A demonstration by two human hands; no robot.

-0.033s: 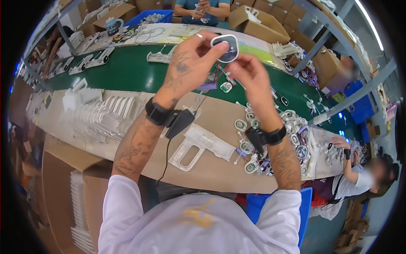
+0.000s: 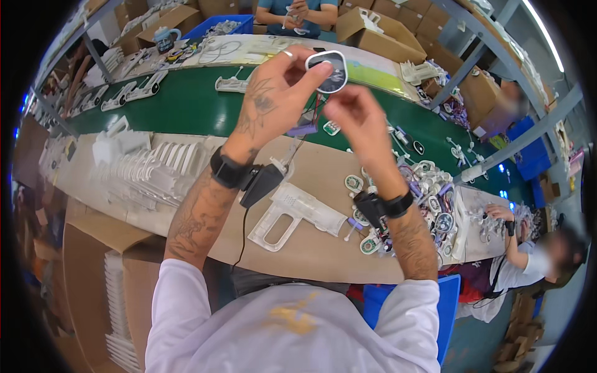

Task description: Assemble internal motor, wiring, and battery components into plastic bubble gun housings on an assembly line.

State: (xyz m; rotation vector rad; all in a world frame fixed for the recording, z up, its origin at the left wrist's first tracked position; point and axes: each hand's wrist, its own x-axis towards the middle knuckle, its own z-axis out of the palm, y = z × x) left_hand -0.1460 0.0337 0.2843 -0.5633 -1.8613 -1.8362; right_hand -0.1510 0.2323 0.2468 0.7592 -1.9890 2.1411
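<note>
My left hand [image 2: 277, 99] is closed on a rounded module [image 2: 334, 73] with a white rim and a dark, glossy face, its thumb pressed on that face. Thin red and dark wires run down below it toward a purple part [image 2: 302, 130] hanging under my hand. Just below the module's right side is my right hand [image 2: 360, 118], its fingers bent and smeared by motion; whether they grip anything is unclear. A white pistol-shaped plastic housing half [image 2: 292, 214] lies on the brown tabletop between my forearms.
Small round assemblies with wires and purple parts [image 2: 429, 193] are heaped at right. White housings [image 2: 168, 165] stand in a row at left. Beyond runs a green belt [image 2: 199, 109] with housings on it. People sit across and at far right. A metal post [image 2: 528, 146] slants at right.
The module in my left hand has shifted slightly left. My right hand has moved a little left and down, its fingers now just below the module's lower edge.
</note>
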